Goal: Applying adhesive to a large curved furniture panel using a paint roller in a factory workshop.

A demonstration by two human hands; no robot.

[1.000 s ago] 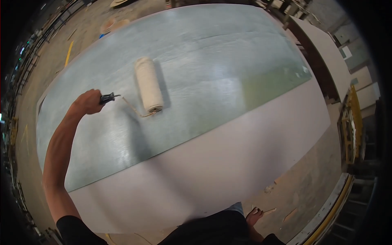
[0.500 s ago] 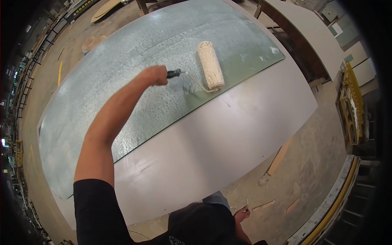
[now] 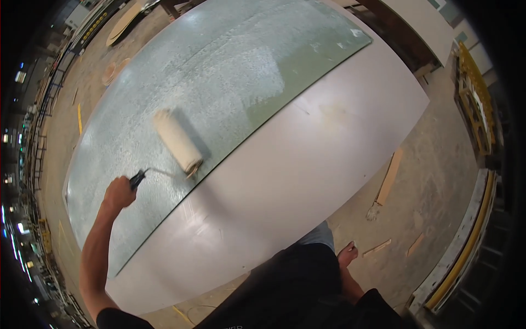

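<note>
one bare foot (image 3: pixel 347 253) nearest, planted on the concrete floor (image 3: pixel 438 181) just below the near edge of the bench (image 3: pixel 307 170). four or so loose wood offcuts scattered on that floor to the right, the longest a pale strip (image 3: pixel 388 176) lying close to the bench edge. one hand in view only: left hand (image 3: pixel 118 193), reaching up from the lower left on an outstretched forearm. fingers (image 3: pixel 125 189) curled fully shut around the dark handle (image 3: pixel 137 179) of one paint roller (image 3: pixel 177 141); right hand out of sight. roller sleeve cream-coloured, thick and fuzzy, cylindrical, lying slantwise and pressed flat on one large greenish-grey sheet (image 3: pixel 219 71), near that sheet's near edge and toward its left half. thin bent metal arm joining handle to the sleeve's near end. sheet surface mottled and glistening with a wet coating across most of its width, a duller green patch at the right part. sheet resting on the white bench top, a broad bare white band showing along the near side. farther off, one curved plywood piece (image 3: pixel 125 22) on the floor beyond the far left corner.
</note>
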